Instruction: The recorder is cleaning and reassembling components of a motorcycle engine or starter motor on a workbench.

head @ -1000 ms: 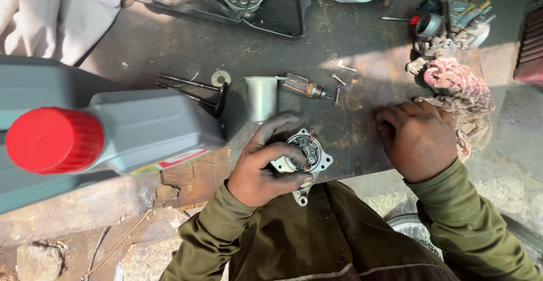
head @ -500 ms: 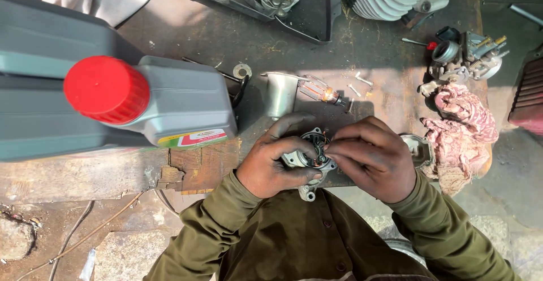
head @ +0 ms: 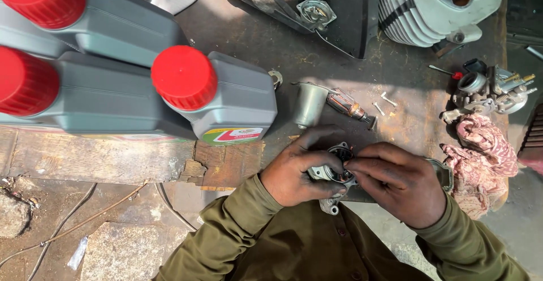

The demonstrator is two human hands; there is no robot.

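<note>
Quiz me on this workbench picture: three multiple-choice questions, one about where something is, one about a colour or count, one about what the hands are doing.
1. Where does the pink rag lie?
A. at the bench's right end, by the right hand
B. under the grey bottles
C. on the ground at the left

2. What colour are the caps on the grey bottles?
A. blue
B. red
C. white

3. What are the hands doing?
A. both rest flat on the bench
B. one lifts a bottle
C. both hold a small metal part

Answers: 1 A, the rag sits right of the right hand, below the carburettor. 2 B, three red caps show. 3 C, the left hand grips the small metal part while the right hand's fingers touch its top.
</note>
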